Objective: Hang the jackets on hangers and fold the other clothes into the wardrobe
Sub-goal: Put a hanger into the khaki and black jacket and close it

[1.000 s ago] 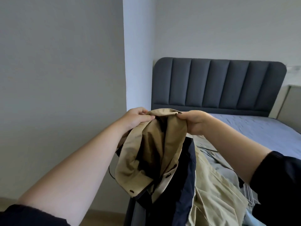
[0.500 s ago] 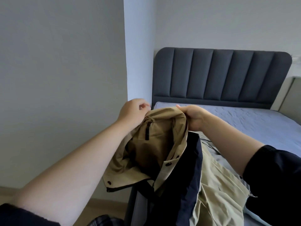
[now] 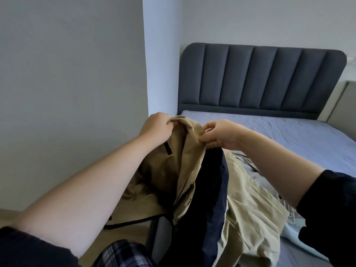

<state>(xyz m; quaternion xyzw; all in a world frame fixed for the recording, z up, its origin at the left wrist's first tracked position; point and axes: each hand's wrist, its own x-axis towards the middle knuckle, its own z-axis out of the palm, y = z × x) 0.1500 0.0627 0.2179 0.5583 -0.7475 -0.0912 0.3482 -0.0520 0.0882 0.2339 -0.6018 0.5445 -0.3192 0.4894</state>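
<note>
Jacket (image 3: 192,170) hangs between left hand (image 3: 157,128) – right hand (image 3: 217,134); both grip it.

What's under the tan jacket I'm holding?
Below the tan, navy-lined fabric jacket, crumpled grey clothes and a pale blue garment lie on the lavender bed sheet; whatever sits directly beneath is covered.

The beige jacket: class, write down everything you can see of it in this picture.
The beige jacket looks like thin woven cloth with a dark navy lining, a black loop inside near the top and a black cord along one edge. It hangs open and crumpled, held up at its top edge: the left hand grips one side, the right hand pinches the other. Its lower part lies on the bed.
</note>
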